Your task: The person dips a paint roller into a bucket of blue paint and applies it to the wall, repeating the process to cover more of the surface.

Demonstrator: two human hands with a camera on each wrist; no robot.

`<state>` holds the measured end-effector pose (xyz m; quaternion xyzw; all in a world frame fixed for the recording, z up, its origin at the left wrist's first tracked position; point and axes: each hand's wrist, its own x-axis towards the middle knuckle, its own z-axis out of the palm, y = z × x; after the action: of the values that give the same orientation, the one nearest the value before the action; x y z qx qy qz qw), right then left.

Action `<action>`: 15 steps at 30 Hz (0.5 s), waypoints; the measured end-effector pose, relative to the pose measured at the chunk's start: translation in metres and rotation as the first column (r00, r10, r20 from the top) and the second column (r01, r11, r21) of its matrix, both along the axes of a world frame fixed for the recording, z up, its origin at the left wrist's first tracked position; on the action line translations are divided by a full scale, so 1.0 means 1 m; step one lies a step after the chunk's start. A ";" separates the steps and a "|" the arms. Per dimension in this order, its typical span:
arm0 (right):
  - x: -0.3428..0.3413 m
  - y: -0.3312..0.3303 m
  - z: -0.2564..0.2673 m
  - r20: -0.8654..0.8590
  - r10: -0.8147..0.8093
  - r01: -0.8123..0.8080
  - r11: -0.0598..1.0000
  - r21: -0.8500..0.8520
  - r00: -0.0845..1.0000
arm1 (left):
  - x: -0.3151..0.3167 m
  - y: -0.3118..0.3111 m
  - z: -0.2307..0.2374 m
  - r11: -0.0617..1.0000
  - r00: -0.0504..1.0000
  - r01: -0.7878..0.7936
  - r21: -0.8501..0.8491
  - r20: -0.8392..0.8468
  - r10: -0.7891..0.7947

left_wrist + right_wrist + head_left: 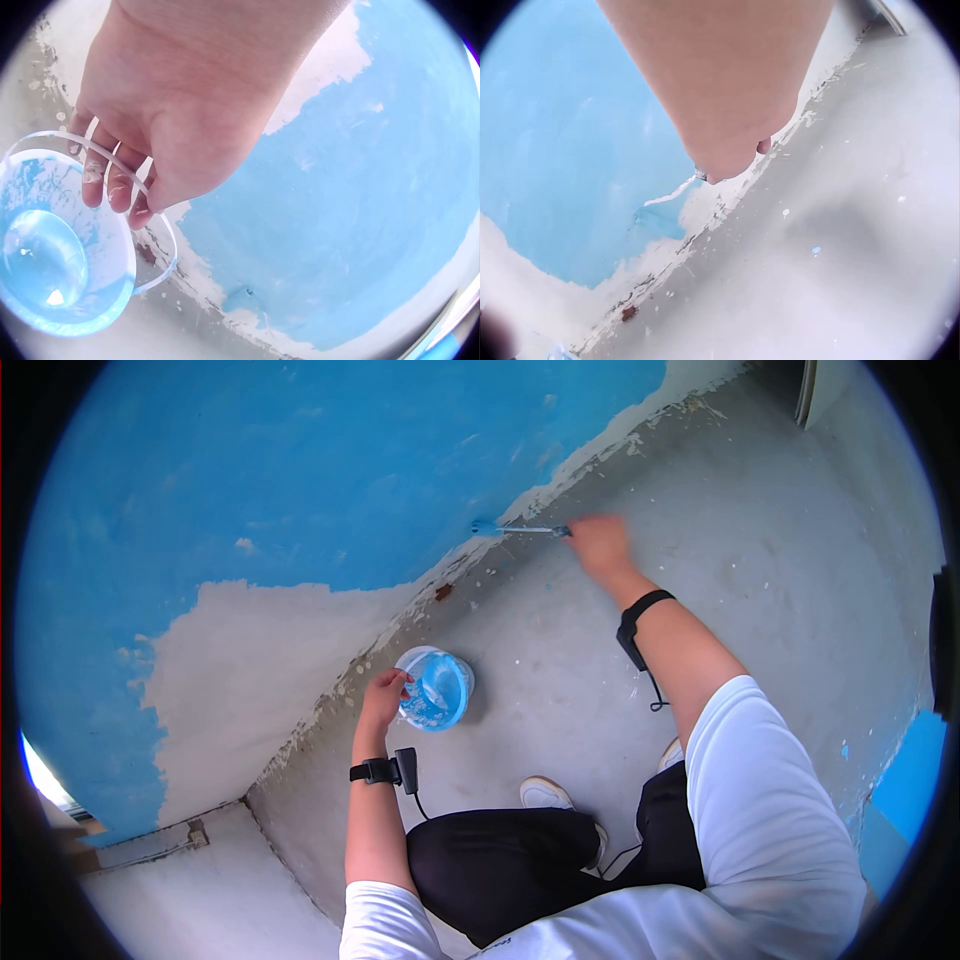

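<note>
My left hand [381, 700] grips the thin white handle [112, 157] of a small bucket [124, 251]. Blue paint [45, 259] lies in the bucket, and its inner wall is smeared with blue. Farther right in the head view, my right hand [598, 545] holds a paint roller by its grip. The roller's pale metal rod reaches left to the blue roller head [485, 528], which lies against the low edge of the wall. In the right wrist view the hand itself hides the grip, while the roller head [660, 223] shows on the blue paint.
The wall [300, 470] is largely blue, with a bare whitish patch [250, 660] at lower left and a pale strip along its base. Grey floor [720, 540] with paint specks runs beside it. The person's shoe [545, 792] stands near the bucket.
</note>
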<state>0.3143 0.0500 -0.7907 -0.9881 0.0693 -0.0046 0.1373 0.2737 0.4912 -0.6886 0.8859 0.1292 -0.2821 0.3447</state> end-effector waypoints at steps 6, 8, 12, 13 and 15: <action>0.018 0.056 0.007 -0.083 0.071 -0.073 0.997 -0.017 0.994 | -0.001 0.004 0.001 1.000 1.000 0.017 0.002 0.013 -0.017; 0.018 0.054 0.008 -0.079 0.059 -0.059 0.998 0.005 0.995 | -0.001 0.003 0.001 1.000 1.000 0.024 0.010 0.012 -0.024; 0.016 0.029 0.012 -0.159 0.031 -0.009 0.991 0.136 0.987 | -0.001 -0.002 0.003 1.000 1.000 0.002 -0.002 0.015 -0.002; 0.014 0.019 0.013 -0.162 0.028 -0.007 0.991 0.131 0.986 | -0.001 -0.004 0.005 1.000 1.000 -0.003 0.000 0.020 0.003; 0.008 -0.007 0.009 -0.137 0.092 -0.041 0.942 0.334 0.986 | 0.001 -0.003 0.004 1.000 1.000 -0.002 -0.019 0.013 0.002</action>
<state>0.3219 0.0425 -0.7821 -0.9504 0.0458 0.0861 0.2952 0.2743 0.4878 -0.6850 0.8845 0.1250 -0.2770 0.3540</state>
